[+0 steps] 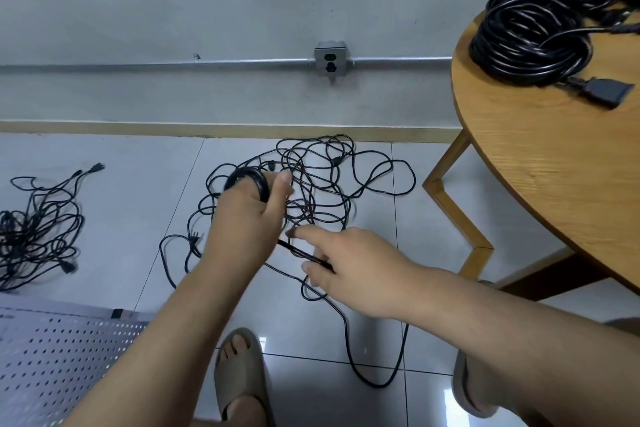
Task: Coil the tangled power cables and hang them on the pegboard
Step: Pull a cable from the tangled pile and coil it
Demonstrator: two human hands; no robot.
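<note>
The round table [554,184] stands at our right, and finished coils [530,45] lie on its top. A perforated metal panel [62,357], perhaps the pegboard, lies low at our left. On the floor tiles, the tangled cable [313,199] is spread between us and the wall. A second tangle [38,229] lies well apart, far to the left.

The left hand [249,215] grips a small coil [247,178] with its fingers curled round the turns, and it holds this over the near-left part of the tangle. From under this hand a straight strand [298,251] runs on a slant, down and to our right, into the right hand [356,270].

The right hand has the forefinger stretched out, and the strand passes between forefinger and thumb. The picture is blurred there, so we cannot tell if it pinches the strand or only guides it.

The loose cable lies ahead of both hands and mostly to the right of the coil. We judge that the right hand, which is nearer to the free length, should feed the next turn toward the left hand along this slant.
</note>
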